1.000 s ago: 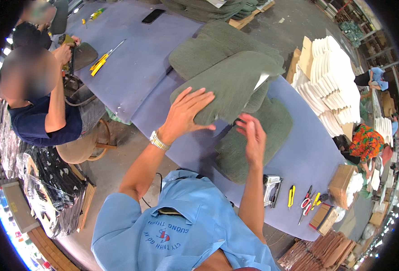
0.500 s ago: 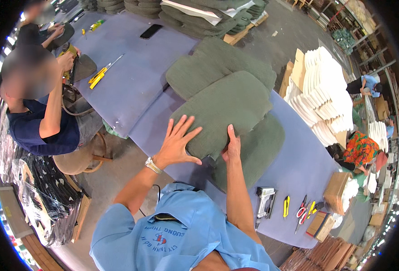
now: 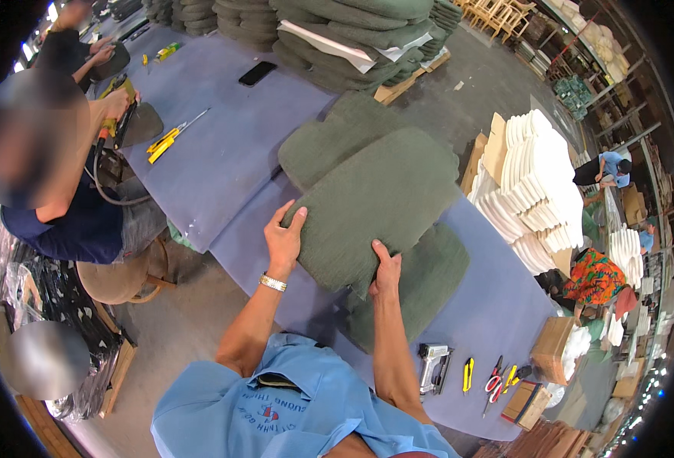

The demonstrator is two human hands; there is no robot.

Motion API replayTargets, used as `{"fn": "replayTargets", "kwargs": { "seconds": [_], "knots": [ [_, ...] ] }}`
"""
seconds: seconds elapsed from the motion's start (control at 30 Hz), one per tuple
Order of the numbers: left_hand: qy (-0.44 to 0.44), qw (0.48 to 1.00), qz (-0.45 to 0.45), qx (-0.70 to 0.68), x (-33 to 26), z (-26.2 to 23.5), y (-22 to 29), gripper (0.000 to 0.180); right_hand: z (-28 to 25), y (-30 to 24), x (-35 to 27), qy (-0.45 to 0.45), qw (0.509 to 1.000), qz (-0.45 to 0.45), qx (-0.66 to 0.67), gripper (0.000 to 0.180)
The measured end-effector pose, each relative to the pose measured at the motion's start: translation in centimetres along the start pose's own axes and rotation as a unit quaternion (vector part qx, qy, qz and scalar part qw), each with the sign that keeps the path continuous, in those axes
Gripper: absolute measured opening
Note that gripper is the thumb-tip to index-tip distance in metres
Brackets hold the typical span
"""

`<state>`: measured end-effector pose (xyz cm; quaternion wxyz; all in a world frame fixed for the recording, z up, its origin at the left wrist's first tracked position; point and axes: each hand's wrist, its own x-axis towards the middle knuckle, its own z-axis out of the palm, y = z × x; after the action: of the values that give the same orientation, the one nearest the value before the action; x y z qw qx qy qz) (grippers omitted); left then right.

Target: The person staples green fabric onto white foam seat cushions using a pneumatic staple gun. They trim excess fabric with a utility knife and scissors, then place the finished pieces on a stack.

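Note:
A green upholstered seat cushion (image 3: pixel 383 198) lies on the blue-covered table (image 3: pixel 222 153), overlapping two more green cushions, one behind (image 3: pixel 325 137) and one under it to the right (image 3: pixel 428 282). My left hand (image 3: pixel 285 238) grips the cushion's near left edge, thumb on top. My right hand (image 3: pixel 386 269) clasps its near lower edge. Both forearms reach up from my blue shirt.
A staple gun (image 3: pixel 432 366), a yellow knife (image 3: pixel 467 374) and scissors (image 3: pixel 494 379) lie at the table's near right. Stacked green cushions (image 3: pixel 352 38) stand at the back, white foam pieces (image 3: pixel 539 183) to the right. A seated person (image 3: pixel 54 175) works at the left with a tool.
My hands slid from flat on top of the cushion to its near edge and closed on it. The cushion now sits further over the others.

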<state>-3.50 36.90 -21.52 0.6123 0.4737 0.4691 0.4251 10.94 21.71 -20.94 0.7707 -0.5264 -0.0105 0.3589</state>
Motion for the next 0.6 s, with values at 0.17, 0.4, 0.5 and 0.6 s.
{"fn": "replayTargets", "kwargs": {
  "seconds": [0.17, 0.4, 0.5, 0.6],
  "knots": [
    [0.036, 0.997, 0.073, -0.018, 6.7, 2.7, 3.3, 0.051, 4.3, -4.9, 6.4, -0.094, 0.991, -0.053, -0.085, 0.079],
    [-0.034, 0.995, -0.088, 0.013, 13.0, 2.4, 3.2, 0.066, -2.5, -1.8, 7.4, 0.022, 0.931, -0.146, -0.335, 0.055],
    [-0.035, 0.994, -0.103, 0.016, 16.9, -1.2, -0.1, 0.066, -6.7, -1.7, 6.3, 0.198, 0.868, -0.209, -0.406, 0.051],
    [-0.049, 0.993, -0.1, 0.027, 20.5, -2.2, -0.8, 0.06, -9.7, -1.8, 7.3, 0.208, 0.897, -0.117, -0.371, 0.058]
  ]
}}
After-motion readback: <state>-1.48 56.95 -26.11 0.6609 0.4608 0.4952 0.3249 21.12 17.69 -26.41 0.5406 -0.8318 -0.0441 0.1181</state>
